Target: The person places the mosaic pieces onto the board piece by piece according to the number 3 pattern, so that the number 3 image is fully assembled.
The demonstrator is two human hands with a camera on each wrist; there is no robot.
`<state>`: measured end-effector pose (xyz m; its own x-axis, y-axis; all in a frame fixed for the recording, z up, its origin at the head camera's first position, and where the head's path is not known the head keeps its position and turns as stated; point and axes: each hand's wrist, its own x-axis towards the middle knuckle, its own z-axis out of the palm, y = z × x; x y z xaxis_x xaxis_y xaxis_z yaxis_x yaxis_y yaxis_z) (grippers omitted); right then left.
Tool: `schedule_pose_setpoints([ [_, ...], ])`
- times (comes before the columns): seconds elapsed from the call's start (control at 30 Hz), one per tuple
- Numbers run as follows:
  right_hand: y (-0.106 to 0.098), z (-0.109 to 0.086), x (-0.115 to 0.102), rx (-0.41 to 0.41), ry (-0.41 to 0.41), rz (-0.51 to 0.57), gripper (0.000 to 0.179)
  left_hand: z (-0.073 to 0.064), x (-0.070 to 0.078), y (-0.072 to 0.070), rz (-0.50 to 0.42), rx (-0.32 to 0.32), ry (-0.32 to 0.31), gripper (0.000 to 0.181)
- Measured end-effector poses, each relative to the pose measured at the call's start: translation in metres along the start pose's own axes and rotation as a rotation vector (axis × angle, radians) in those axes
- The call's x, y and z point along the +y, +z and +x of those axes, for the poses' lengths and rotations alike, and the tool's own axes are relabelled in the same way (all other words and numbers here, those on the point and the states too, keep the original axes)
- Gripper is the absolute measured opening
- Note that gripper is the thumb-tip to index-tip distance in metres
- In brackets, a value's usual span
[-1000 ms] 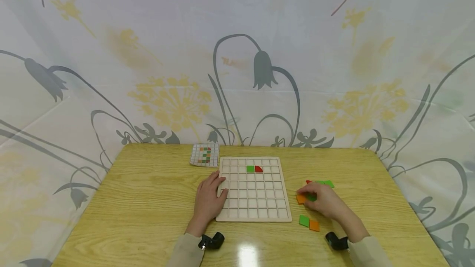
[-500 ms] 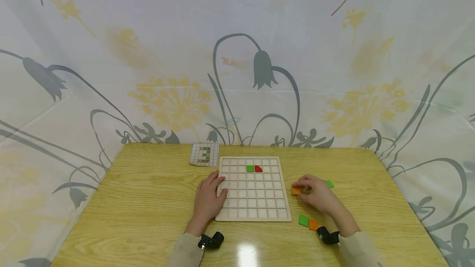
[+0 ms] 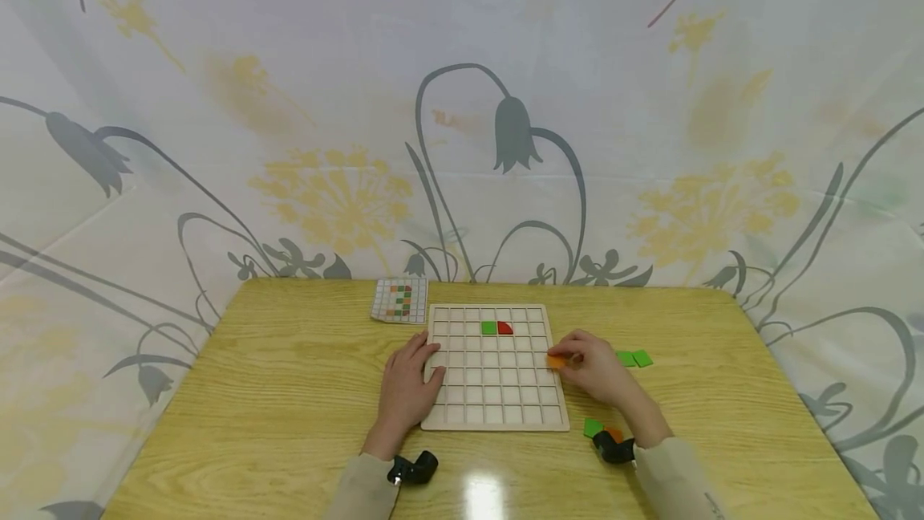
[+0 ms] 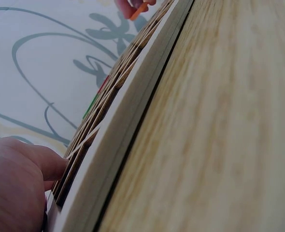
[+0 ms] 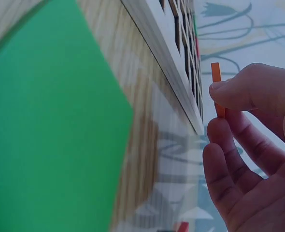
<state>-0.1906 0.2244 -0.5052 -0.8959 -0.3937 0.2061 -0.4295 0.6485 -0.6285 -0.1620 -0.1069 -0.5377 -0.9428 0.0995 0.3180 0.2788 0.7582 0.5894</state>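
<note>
Between thumb and fingers, my right hand [image 3: 597, 369] pinches an orange square tile [image 3: 555, 362], seen edge-on in the right wrist view. The tile overlaps the right rim of the wooden grid board [image 3: 498, 428] in the head view. Resting on the board's left edge is my left hand [image 3: 406, 385], its thumb over the grid. A green square tile [image 3: 488, 327] and a red quarter-round tile [image 3: 505, 327] lie side by side in cells of the second row from the back.
Right of the board lie green tiles [image 3: 641, 358], partly behind my right hand. Nearer the front are another green tile [image 3: 593, 428] and an orange one [image 3: 613, 432], partly covered by the wrist camera [image 3: 612, 448]. A printed pattern card [image 3: 399, 301] lies behind the board's left corner.
My right hand has lifted the orange tile from the loose tiles and carried it left to the board's right rim. The left hand has stayed in place.
</note>
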Motion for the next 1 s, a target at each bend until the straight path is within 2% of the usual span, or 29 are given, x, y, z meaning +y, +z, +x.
schedule_pose_setpoints([
  [0.17, 0.005, 0.006, -0.003, -0.014, 0.033, 0.024, 0.026, 0.001, 0.000, 0.000, 0.002, -0.004, -0.003, 0.034],
  [0.77, 0.019, 0.034, -0.015, -0.040, 0.037, 0.068, 0.024, -0.001, 0.000, 0.001, 0.003, 0.000, -0.001, 0.034],
  [1.0, 0.021, 0.041, -0.021, -0.070, 0.087, 0.098, 0.026, -0.001, 0.001, 0.000, -0.002, 0.006, 0.003, 0.034],
])
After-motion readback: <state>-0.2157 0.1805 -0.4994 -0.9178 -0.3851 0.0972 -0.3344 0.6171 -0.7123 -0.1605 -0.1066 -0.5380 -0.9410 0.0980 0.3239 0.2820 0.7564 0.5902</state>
